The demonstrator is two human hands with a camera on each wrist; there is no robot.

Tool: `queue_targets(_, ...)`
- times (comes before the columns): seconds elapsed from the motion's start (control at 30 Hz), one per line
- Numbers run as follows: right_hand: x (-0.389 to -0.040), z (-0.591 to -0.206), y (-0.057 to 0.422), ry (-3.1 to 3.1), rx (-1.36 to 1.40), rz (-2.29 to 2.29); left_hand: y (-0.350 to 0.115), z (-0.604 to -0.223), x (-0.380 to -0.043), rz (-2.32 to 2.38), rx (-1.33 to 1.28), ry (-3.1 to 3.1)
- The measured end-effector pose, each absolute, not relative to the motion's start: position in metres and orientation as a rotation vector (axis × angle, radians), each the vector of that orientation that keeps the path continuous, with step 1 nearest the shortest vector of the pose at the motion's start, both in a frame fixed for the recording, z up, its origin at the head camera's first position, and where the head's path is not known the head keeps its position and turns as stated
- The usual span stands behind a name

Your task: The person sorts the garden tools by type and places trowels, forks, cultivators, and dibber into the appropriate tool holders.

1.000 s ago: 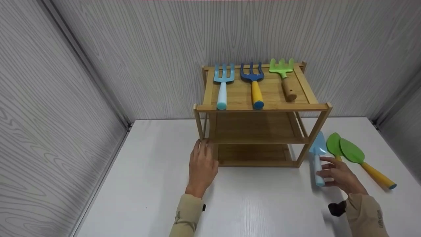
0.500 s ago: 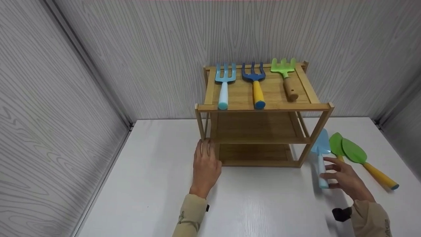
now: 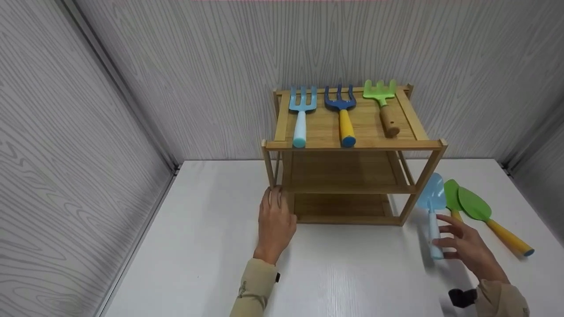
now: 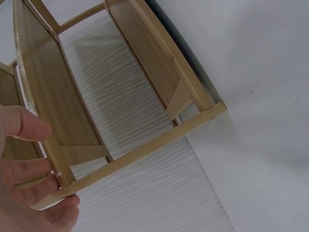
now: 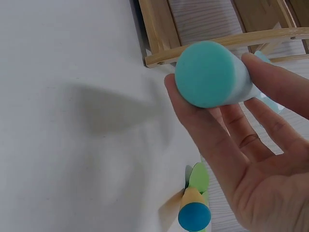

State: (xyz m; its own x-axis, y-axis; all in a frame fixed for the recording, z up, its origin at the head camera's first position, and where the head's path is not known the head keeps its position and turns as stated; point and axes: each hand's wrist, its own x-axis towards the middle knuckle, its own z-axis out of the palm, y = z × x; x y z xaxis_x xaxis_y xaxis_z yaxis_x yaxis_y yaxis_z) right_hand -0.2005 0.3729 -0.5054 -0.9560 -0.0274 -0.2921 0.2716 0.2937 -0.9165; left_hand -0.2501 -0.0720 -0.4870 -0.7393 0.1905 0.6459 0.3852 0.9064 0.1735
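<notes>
In the head view, my right hand point(image 3: 472, 250) holds a light blue hand trowel point(image 3: 434, 193) by its pale handle, beside the front right leg of the wooden rack point(image 3: 348, 144). The right wrist view shows the teal handle end point(image 5: 205, 75) between thumb and fingers, with a shadow on the table below it. My left hand point(image 3: 276, 224) grips the rack's front left leg near the middle shelf; fingers point(image 4: 34, 186) curl round the post in the left wrist view. On the top shelf lie a light blue hand fork point(image 3: 300, 125), a dark blue one point(image 3: 346, 123) and a green one point(image 3: 389, 121).
Two green trowels with yellow handles lie right of the rack: one blade point(image 3: 474, 203) overlaps the other point(image 3: 452, 193), whose handle is partly hidden by my right hand. The white table point(image 3: 211, 246) meets grey wood-grain panels point(image 3: 211, 79) at the back and sides.
My right hand has drawn the light blue trowel slightly right and toward me, and its blade has turned a little. The left hand keeps its place on the rack.
</notes>
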Motion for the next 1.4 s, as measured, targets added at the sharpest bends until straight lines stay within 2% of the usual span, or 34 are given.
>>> queue_targets(0.53,-0.191,-0.505,0.375,2.302,0.339,-1.701,-0.069,-0.489,-0.25,-0.362,-0.408,-2.436)
queue_targets(1.4,-0.185,-0.511,0.37,2.353,0.287,-1.721,-0.072,-0.489,-0.25,-0.417,-0.393,-2.407)
